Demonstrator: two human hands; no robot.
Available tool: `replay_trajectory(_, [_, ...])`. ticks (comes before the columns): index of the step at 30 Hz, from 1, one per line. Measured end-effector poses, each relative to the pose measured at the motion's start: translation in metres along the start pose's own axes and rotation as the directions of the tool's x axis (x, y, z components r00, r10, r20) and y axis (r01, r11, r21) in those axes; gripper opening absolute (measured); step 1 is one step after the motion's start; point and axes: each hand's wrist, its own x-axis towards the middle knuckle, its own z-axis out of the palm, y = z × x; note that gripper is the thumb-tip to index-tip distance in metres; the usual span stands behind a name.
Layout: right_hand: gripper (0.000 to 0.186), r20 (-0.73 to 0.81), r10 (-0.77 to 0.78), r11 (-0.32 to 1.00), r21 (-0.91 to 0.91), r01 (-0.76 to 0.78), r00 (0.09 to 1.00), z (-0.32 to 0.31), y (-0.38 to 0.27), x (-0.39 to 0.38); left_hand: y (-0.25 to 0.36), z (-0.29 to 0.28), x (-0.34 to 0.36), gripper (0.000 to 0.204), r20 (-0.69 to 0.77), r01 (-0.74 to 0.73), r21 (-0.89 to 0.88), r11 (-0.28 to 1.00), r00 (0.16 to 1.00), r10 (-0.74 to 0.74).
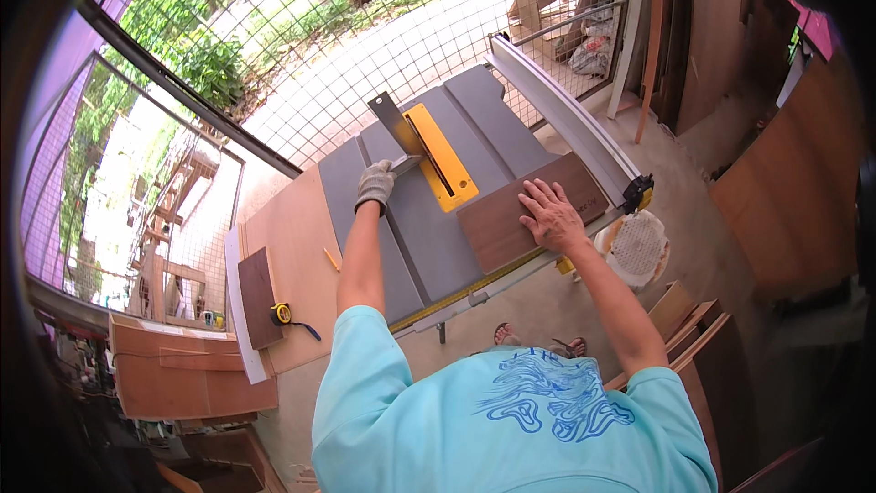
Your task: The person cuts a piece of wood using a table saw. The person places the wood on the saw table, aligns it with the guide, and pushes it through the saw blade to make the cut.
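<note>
A grey glove covers my left hand (375,184), whose fingers are closed on the light metal end of a square (391,120). The square's dark blade reaches over the grey table-saw top (474,119), beside the slot of the yellow throat plate (438,160). Whether it touches anything in the slot I cannot tell. My bare right hand (552,215) lies flat with fingers spread on a brown wooden board (497,228). That board rests on the near right part of the saw top, close to the long metal rip fence (570,110).
Left of the saw, a plywood side table (287,228) carries a dark wood strip (259,297), a yellow tape measure (281,313) and a pencil (331,259). A wire mesh screen (319,55) stands behind. At right are a white stool (637,248) and leaning wood panels (794,192).
</note>
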Motion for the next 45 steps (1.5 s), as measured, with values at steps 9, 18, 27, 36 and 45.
replay_trajectory(9, [0.053, 0.056, 0.01, 1.0, -0.023, -0.009, 0.998, -0.004, 0.004, 0.001, -0.008, -0.001, 0.006, 0.026, -0.063, 0.184, -0.023, 0.983, 0.981, -0.185])
replay_trajectory(18, [0.051, 0.086, 0.012, 1.0, -0.011, -0.011, 0.996, -0.008, -0.014, 0.007, -0.033, 0.004, 0.079, 0.028, -0.067, 0.098, 0.054, 0.994, 0.993, -0.095])
replay_trajectory(27, [0.049, 0.059, 0.053, 0.998, 0.021, -0.054, 0.997, -0.013, -0.015, 0.012, -0.053, 0.007, 0.097, 0.036, -0.063, -0.106, -0.116, 0.988, 0.993, 0.099])
replay_trajectory(36, [0.048, 0.073, 0.04, 0.999, 0.002, -0.04, 0.997, -0.011, -0.009, 0.007, -0.039, -0.003, 0.084, 0.033, -0.029, -0.019, -0.043, 0.999, 0.999, 0.018])
replay_trajectory(45, [0.047, 0.043, 0.052, 0.999, 0.001, -0.053, 0.998, -0.012, -0.009, 0.004, -0.045, -0.006, 0.068, 0.027, -0.045, 0.029, 0.063, 0.998, 0.999, -0.026])
